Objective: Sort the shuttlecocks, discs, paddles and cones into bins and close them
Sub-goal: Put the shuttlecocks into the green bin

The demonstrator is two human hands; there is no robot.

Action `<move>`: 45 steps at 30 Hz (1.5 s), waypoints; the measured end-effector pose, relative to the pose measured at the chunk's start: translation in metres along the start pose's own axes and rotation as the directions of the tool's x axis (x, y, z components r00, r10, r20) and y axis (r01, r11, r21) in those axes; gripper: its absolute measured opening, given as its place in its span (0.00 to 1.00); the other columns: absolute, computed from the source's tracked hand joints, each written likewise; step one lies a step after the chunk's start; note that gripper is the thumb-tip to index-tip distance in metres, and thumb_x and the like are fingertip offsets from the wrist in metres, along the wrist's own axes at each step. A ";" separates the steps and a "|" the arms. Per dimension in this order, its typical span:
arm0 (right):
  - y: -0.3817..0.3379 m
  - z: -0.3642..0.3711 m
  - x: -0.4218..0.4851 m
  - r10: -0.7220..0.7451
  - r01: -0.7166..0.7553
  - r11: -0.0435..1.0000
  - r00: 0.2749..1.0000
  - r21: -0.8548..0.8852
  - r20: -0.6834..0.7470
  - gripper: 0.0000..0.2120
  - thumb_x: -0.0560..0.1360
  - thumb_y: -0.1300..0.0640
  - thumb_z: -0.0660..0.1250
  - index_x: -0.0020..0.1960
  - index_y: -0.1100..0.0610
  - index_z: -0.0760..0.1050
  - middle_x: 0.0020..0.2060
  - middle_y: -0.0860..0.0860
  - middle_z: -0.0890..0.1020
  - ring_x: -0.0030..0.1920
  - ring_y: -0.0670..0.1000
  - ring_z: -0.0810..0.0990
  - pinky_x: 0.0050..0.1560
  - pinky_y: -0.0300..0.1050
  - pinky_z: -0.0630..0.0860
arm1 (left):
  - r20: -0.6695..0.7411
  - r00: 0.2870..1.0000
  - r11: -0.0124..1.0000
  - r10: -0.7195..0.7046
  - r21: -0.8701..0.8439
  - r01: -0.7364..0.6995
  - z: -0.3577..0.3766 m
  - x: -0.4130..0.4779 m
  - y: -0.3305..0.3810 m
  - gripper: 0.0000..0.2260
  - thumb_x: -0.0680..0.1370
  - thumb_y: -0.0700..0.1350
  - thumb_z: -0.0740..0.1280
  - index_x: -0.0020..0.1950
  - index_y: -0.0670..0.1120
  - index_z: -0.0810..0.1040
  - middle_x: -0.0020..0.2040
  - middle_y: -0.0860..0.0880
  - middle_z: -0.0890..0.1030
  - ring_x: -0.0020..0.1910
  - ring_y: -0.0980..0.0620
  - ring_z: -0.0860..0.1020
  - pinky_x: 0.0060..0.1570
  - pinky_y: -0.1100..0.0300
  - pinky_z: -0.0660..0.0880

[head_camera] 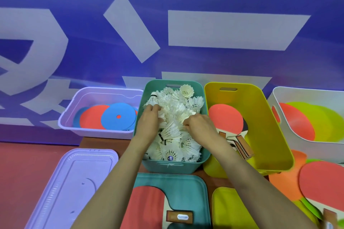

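Note:
A teal bin [203,109] in the middle holds a heap of several white shuttlecocks [178,109]. Both my hands are inside it. My left hand [149,120] lies palm down on the left side of the heap, fingertips touching a shuttlecock near the bin's wall. My right hand [198,122] sits on the right side, its fingers curled into the feathers of the shuttlecocks. The lilac bin [74,109] at left holds blue and red discs [115,117]. In the yellow bin [264,117] lie red paddles [226,119]. A white bin [279,98] at far right holds red and yellow-green cones [320,122].
Three lids lie in front: a lilac lid [74,182] at left, a teal lid [186,186] with a red paddle [147,208] on it, and a yellow lid [229,210]. Another red paddle [323,184] rests on orange and green cones [283,178] at lower right.

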State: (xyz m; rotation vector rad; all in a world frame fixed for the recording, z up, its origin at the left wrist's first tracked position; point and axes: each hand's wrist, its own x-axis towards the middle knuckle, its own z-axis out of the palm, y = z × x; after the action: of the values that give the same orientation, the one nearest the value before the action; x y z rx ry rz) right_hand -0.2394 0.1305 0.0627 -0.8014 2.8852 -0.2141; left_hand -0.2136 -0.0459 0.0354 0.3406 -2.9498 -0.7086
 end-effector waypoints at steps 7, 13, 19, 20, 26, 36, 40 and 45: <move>-0.002 -0.012 -0.014 -0.037 0.041 0.984 0.999 0.171 -0.022 0.16 0.79 0.50 0.58 0.64 0.54 0.73 0.60 0.52 0.77 0.63 0.55 0.72 0.64 0.51 0.66 | -0.113 0.993 0.996 -0.033 0.076 0.042 0.005 -0.003 0.001 0.05 0.77 0.40 0.63 0.49 0.40 0.78 0.49 0.43 0.80 0.46 0.43 0.77 0.40 0.56 0.69; 0.004 -0.013 -0.024 -0.033 0.013 0.981 0.994 0.195 0.101 0.14 0.78 0.50 0.60 0.61 0.52 0.76 0.58 0.52 0.79 0.61 0.55 0.74 0.62 0.52 0.69 | 0.026 0.999 1.000 0.022 0.002 -0.022 -0.001 -0.013 -0.002 0.08 0.79 0.39 0.57 0.41 0.42 0.71 0.45 0.42 0.77 0.47 0.38 0.76 0.39 0.54 0.68; 0.036 -0.037 -0.056 0.039 -0.004 0.960 0.992 0.280 -0.119 0.16 0.77 0.49 0.63 0.63 0.53 0.73 0.62 0.51 0.75 0.65 0.54 0.69 0.65 0.52 0.66 | -0.152 0.983 0.988 0.108 -0.094 -0.123 -0.006 -0.038 0.038 0.15 0.79 0.40 0.61 0.65 0.42 0.74 0.67 0.43 0.71 0.68 0.44 0.67 0.67 0.53 0.63; 0.047 -0.040 -0.064 0.060 -0.014 0.962 0.985 0.272 -0.162 0.16 0.77 0.49 0.63 0.63 0.52 0.74 0.62 0.51 0.75 0.65 0.54 0.69 0.66 0.52 0.65 | -0.190 0.971 0.981 0.142 -0.101 -0.163 -0.006 -0.044 0.053 0.14 0.79 0.40 0.62 0.64 0.42 0.75 0.66 0.44 0.72 0.66 0.44 0.68 0.65 0.53 0.64; 0.134 -0.050 -0.133 0.209 -0.126 0.950 0.936 0.285 -0.283 0.20 0.74 0.53 0.68 0.65 0.54 0.72 0.62 0.53 0.76 0.63 0.57 0.71 0.65 0.51 0.66 | -0.159 0.916 0.923 0.368 -0.055 -0.380 0.026 -0.078 0.148 0.13 0.77 0.44 0.66 0.61 0.44 0.77 0.62 0.44 0.75 0.63 0.45 0.71 0.63 0.51 0.67; 0.311 -0.031 -0.288 0.462 -0.373 0.860 0.858 0.348 -0.224 0.20 0.72 0.55 0.69 0.63 0.56 0.73 0.60 0.57 0.76 0.62 0.59 0.72 0.64 0.53 0.67 | 0.072 0.795 0.798 0.602 -0.090 -0.596 0.141 -0.146 0.331 0.15 0.72 0.47 0.66 0.57 0.44 0.78 0.57 0.44 0.77 0.59 0.43 0.74 0.60 0.51 0.70; 0.373 -0.011 -0.341 0.551 -0.467 0.797 0.821 0.383 -0.147 0.20 0.73 0.55 0.69 0.64 0.57 0.73 0.61 0.58 0.75 0.64 0.60 0.71 0.65 0.54 0.66 | 0.181 0.775 0.796 0.606 -0.133 -0.591 0.196 -0.175 0.391 0.14 0.75 0.45 0.67 0.60 0.45 0.77 0.60 0.46 0.76 0.62 0.45 0.71 0.62 0.55 0.64; 0.429 0.008 -0.379 0.580 -0.501 0.764 0.810 0.406 -0.091 0.20 0.74 0.58 0.68 0.65 0.58 0.72 0.64 0.58 0.73 0.66 0.59 0.68 0.68 0.51 0.62 | 0.330 0.787 0.852 0.522 -0.166 -0.496 0.250 -0.193 0.442 0.17 0.76 0.45 0.66 0.65 0.46 0.74 0.64 0.47 0.73 0.65 0.46 0.70 0.65 0.55 0.66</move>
State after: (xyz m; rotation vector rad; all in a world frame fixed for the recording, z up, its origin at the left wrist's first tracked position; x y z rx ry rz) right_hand -0.1311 0.6905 0.0165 0.1526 2.9729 -0.7731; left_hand -0.1467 0.4922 0.0087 -0.6549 -3.0980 -0.8607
